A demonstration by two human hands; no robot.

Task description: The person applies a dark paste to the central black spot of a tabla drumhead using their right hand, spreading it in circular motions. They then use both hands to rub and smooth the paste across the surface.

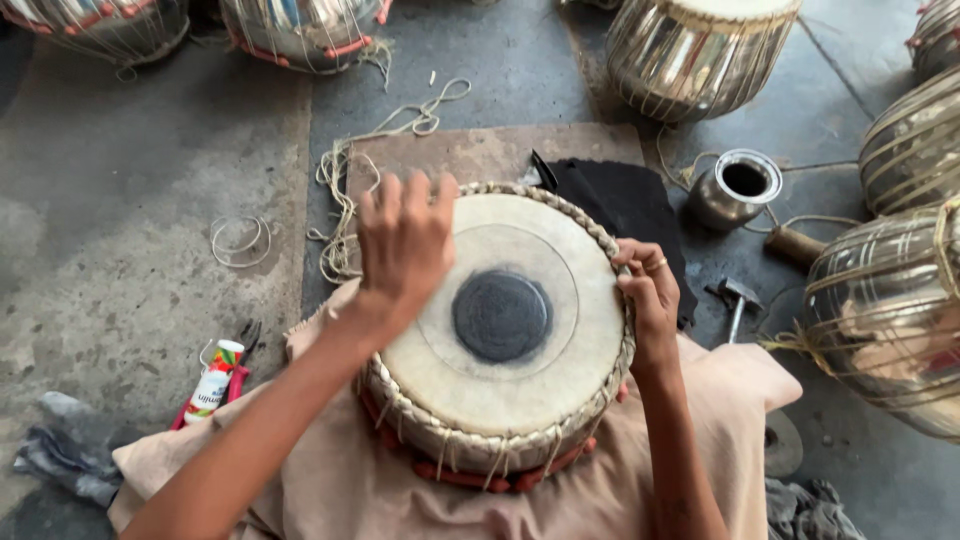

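1. The drum [500,330] is seated on the lap, on a pinkish cloth [330,480], skin upward
2. Its far rim is gripped by the left hand [405,245], fingers curled over the braided edge
3. The right rim is pinched by the right hand [650,295]
4. Step in hand, as judged: seating the head; even tension around the braid is called for next

White tube [212,385], red-green label, lying on floor, lower left.
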